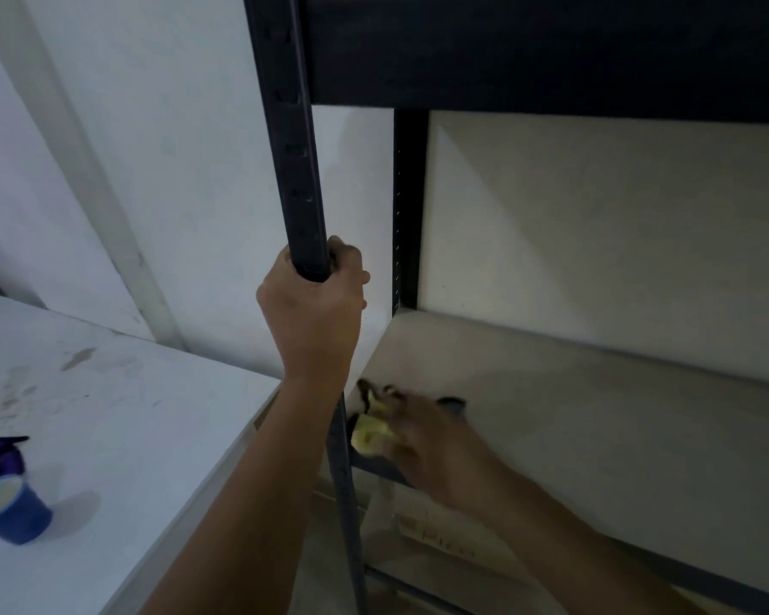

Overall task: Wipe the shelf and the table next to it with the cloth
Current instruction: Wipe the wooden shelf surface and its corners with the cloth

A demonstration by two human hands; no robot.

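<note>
A black metal shelf rack stands in front of me, with a pale shelf board [596, 415] at waist height. My left hand [314, 304] is wrapped around the rack's front left post [291, 148]. My right hand [436, 441] presses a yellow and dark cloth [371, 430] onto the near left corner of the shelf board; the hand is blurred. The white table [121, 415] sits just left of the rack, with smudges on its top.
A blue cup [12, 510] with a purple item [1, 452] behind it stands on the table's left side. An upper black shelf beam [551, 55] hangs overhead. The back post [409, 206] stands against a white wall. A lower level shows under the board.
</note>
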